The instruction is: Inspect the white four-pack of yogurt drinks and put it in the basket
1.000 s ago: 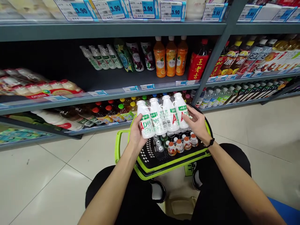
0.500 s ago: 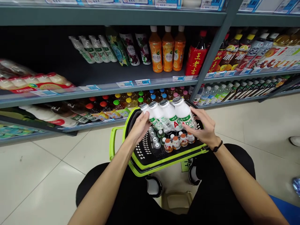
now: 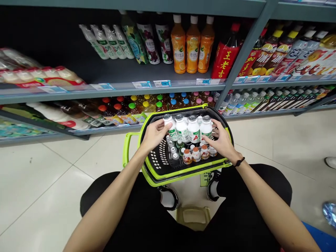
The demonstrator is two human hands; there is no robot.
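Note:
A shrink-wrapped pack of white milk-drink bottles [image 3: 188,128] with green labels sits upright inside a black basket with a lime-green rim [image 3: 154,178] on the floor in front of me. My left hand [image 3: 153,134] grips the pack's left end and my right hand [image 3: 222,141] grips its right end. Just in front of the pack, in the basket, lie a row of small bottles with orange caps [image 3: 198,154] and some small silver-capped bottles [image 3: 173,151].
Grey store shelves stand behind the basket, with orange juice bottles [image 3: 193,43], a red bottle [image 3: 225,56], matching white bottles [image 3: 106,36] and colour-capped drinks [image 3: 147,105] on the lower shelf. My knees in black trousers flank a low stool [image 3: 193,217]. Another person's shoe [image 3: 330,161] is at right.
Both hands lowered the bottle pack from chest height, tilted it and set it down upright into the basket. The view has tipped downward.

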